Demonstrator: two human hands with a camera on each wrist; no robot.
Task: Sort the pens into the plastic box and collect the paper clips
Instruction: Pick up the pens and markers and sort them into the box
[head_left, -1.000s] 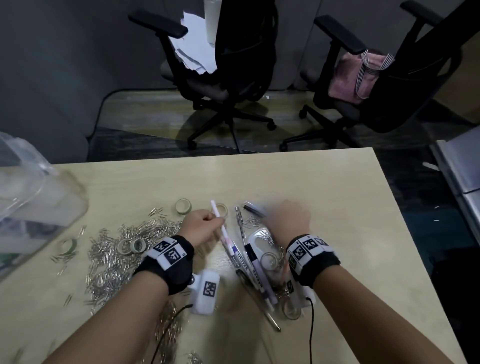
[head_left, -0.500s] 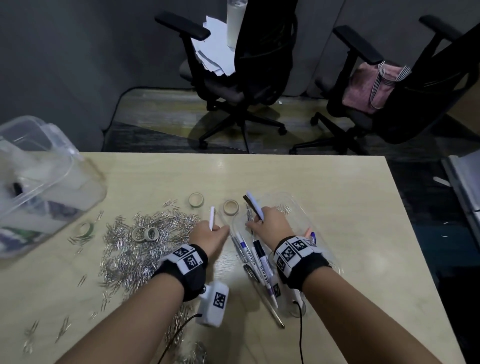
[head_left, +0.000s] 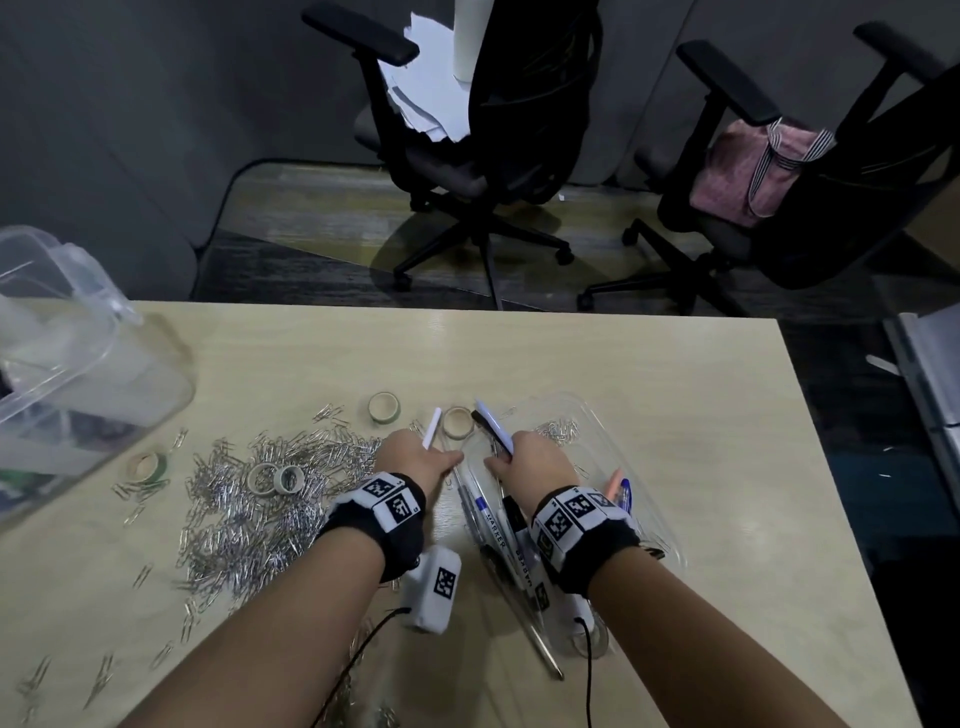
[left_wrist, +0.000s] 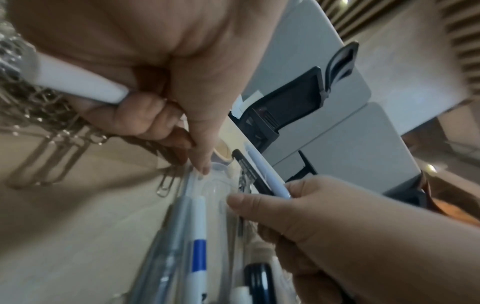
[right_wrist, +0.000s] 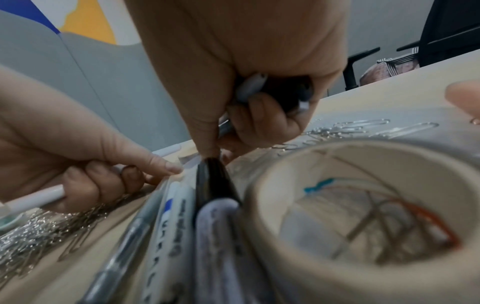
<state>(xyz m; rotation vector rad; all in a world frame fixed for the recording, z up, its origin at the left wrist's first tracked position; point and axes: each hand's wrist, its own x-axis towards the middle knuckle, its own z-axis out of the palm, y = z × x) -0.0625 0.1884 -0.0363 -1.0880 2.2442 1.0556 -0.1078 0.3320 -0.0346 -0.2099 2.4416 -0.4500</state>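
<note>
My left hand (head_left: 415, 460) grips a white pen (head_left: 431, 428) (left_wrist: 78, 81) in its curled fingers, and its thumb touches the near-left rim of a clear plastic tray (head_left: 613, 431). My right hand (head_left: 535, 462) holds a pale blue pen (head_left: 494, 426) (left_wrist: 267, 176) and a black pen (left_wrist: 249, 170) together, thumb beside the tray rim. Several markers and pens (head_left: 498, 540) (right_wrist: 182, 216) lie in and along the tray's left side. A large heap of silver paper clips (head_left: 260, 509) spreads left of my left hand. A few clips (head_left: 558, 430) lie inside the tray.
A clear plastic box (head_left: 67, 364) with its lid up stands at the table's left edge. Tape rolls (head_left: 384, 407) (head_left: 457, 422) (head_left: 274, 477) lie among the clips; another roll (right_wrist: 363, 205) sits in the tray. Two office chairs (head_left: 493, 130) stand beyond the table's far edge (head_left: 467, 309).
Both hands have drawn close together at the tray's left rim. The left hand's white pen now points away from me instead of slanting across the markers. The right hand has taken up pens.
</note>
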